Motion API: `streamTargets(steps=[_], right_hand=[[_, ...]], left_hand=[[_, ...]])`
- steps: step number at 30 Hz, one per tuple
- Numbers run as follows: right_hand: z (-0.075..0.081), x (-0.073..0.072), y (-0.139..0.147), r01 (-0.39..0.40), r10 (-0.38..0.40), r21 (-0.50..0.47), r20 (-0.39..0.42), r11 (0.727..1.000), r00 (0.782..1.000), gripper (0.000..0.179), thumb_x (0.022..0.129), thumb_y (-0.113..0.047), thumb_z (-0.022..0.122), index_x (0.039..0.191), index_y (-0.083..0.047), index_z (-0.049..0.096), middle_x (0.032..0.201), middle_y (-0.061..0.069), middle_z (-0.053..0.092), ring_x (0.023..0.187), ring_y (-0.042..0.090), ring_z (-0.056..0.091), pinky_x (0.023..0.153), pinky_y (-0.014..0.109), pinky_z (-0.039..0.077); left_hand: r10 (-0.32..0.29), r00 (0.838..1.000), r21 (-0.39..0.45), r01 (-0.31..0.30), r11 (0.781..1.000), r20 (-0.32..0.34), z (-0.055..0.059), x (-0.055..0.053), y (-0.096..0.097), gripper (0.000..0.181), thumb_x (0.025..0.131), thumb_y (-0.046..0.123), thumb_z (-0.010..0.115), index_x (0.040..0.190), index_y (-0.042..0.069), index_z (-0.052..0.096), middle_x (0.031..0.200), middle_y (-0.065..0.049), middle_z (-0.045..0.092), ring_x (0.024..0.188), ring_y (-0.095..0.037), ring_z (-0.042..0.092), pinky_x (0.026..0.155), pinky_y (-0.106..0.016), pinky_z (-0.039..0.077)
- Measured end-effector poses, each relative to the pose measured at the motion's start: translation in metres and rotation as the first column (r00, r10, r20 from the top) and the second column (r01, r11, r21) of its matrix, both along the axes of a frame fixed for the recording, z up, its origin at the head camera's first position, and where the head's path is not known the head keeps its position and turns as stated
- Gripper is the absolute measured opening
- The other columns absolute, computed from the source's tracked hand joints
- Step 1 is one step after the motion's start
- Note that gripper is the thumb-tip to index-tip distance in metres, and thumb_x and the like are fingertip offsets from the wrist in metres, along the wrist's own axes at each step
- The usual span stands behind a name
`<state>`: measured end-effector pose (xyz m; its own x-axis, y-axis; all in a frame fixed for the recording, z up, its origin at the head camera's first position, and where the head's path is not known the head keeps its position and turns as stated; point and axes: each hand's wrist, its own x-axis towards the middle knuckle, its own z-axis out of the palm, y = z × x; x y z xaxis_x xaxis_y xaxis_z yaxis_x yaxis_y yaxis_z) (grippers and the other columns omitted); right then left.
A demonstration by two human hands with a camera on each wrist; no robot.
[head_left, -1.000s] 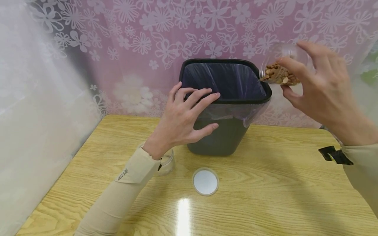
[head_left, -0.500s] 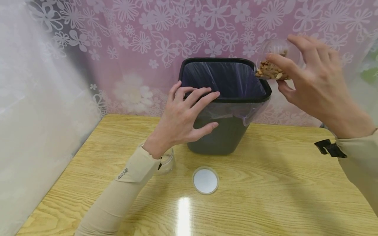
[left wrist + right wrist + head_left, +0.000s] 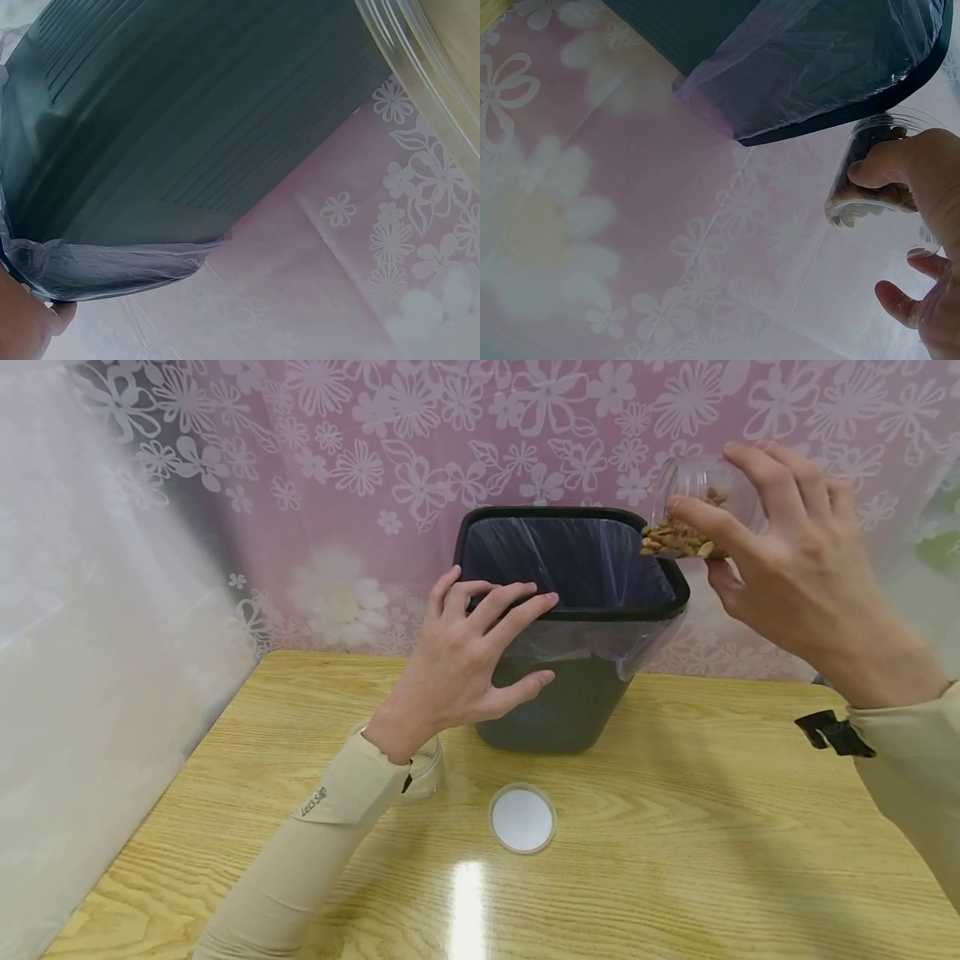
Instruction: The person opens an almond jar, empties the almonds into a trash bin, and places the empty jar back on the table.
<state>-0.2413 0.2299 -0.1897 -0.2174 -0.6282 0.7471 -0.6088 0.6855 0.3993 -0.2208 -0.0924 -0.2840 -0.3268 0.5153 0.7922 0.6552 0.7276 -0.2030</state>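
My right hand (image 3: 802,560) grips a clear plastic jar (image 3: 684,485) at the bin's right side. The jar lies tipped over with its mouth towards the bin. Inside it, brown nuts (image 3: 678,539) are heaped along the lower wall up to the mouth. A dark grey waste bin (image 3: 551,710) stands upright, lined with a thin see-through bag (image 3: 555,560) that hangs over its rim. On the bin's near-left rim rest the spread fingers of my left hand (image 3: 465,668), the thumb held apart. In the right wrist view, the jar (image 3: 870,210) is just beside the rim.
Partly behind the left wrist stands another clear jar (image 3: 429,772). A round lid with a white disc (image 3: 522,820) lies on the wooden table (image 3: 675,860) in front of the bin. A pink flowered curtain (image 3: 360,527) hangs close behind.
My right hand has moved left and slightly up, bringing the jar over the bin's right rim and tilting it further. The nuts have shifted towards its mouth. My left hand stays put.
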Motion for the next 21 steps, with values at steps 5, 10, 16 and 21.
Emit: streamTargets(steps=[5, 10, 16, 21], right_hand=[[-0.0007, -0.0004, 0.0001, 0.003, -0.003, 0.001, -0.004, 1.0, 1.0, 0.067, 0.08, 0.002, 0.071, 0.14, -0.023, 0.055, 0.152, 0.027, 0.045, 0.139, 0.051, 0.042, 0.083, 0.071, 0.038], [-0.0009, -0.0013, -0.0018, 0.005, -0.005, -0.011, -0.015, 1.0, 1.0, 0.064, 0.081, 0.002, 0.07, 0.138, -0.024, 0.056, 0.151, 0.026, 0.047, 0.138, 0.049, 0.044, 0.083, 0.071, 0.038], [0.0007, -0.0007, -0.0029, 0.001, -0.001, -0.005, -0.018, 1.0, 1.0, 0.065, 0.082, 0.002, 0.069, 0.14, -0.025, 0.055, 0.151, 0.026, 0.047, 0.138, 0.05, 0.043, 0.082, 0.069, 0.037], [0.0014, -0.0003, -0.0034, 0.006, -0.006, 0.008, -0.027, 1.0, 1.0, 0.064, 0.083, 0.002, 0.068, 0.14, -0.025, 0.055, 0.151, 0.026, 0.047, 0.138, 0.05, 0.043, 0.082, 0.069, 0.037]], left_hand=[[-0.005, 1.0, 0.008, 0.005, 1.0, -0.002, -0.0006, -0.0003, 0.0, 0.069, 0.091, 0.066, 0.061, 0.147, 0.026, 0.055, 0.141, 0.0, 0.06, 0.121, -0.03, 0.054, 0.121, -0.062, 0.026], [-0.007, 1.0, 0.009, 0.007, 1.0, 0.001, -0.0009, -0.0002, 0.0001, 0.069, 0.091, 0.066, 0.061, 0.147, 0.026, 0.055, 0.141, 0.0, 0.06, 0.121, -0.03, 0.054, 0.121, -0.062, 0.025], [0.001, 1.0, 0.001, -0.001, 1.0, 0.007, -0.0006, 0.0, -0.0004, 0.068, 0.092, 0.065, 0.058, 0.148, 0.026, 0.054, 0.142, 0.0, 0.059, 0.122, -0.029, 0.053, 0.122, -0.061, 0.024], [0.004, 1.0, -0.002, -0.004, 1.0, 0.007, -0.0001, 0.0005, -0.0006, 0.068, 0.092, 0.065, 0.057, 0.148, 0.026, 0.054, 0.142, 0.001, 0.059, 0.122, -0.029, 0.053, 0.122, -0.061, 0.024]])
